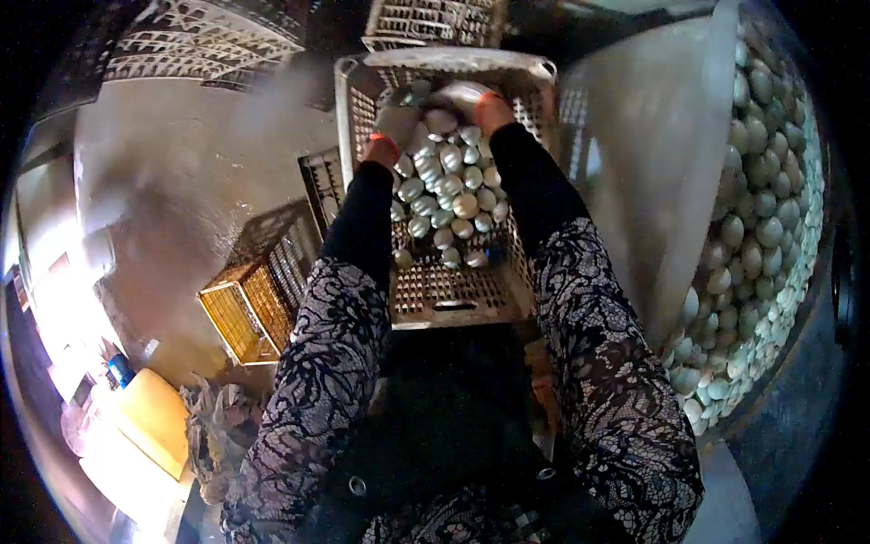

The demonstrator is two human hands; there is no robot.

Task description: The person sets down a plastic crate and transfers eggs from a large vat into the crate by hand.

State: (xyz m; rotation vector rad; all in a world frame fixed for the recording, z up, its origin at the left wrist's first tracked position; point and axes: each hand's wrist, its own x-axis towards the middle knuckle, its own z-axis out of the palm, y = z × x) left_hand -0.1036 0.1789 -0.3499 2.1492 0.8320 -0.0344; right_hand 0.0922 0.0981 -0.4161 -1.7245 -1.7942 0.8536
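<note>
In front of me a pale plastic crate (444,317) with slotted walls holds a heap of pale eggs (450,186), whitish to greenish. Both of my hands reach into its far end. My left hand (397,127), in a greyish glove with an orange cuff, is at the far left edge of the heap. Across from it, my right hand (471,98), gloved and orange-cuffed too, is at the far right of the heap. Eggs lie between and just below the hands. Blur and shadow hide the fingers, so I cannot make out whether either hand grips an egg.
On the right, a large pale-walled container (652,172) holds a great mass of similar eggs (757,208). A yellowish-brown crate (254,304) lies to the left on the wet-looking floor (163,218). More crates (435,23) stand beyond. Bottom left are a yellow object (154,422) and crumpled material (217,426).
</note>
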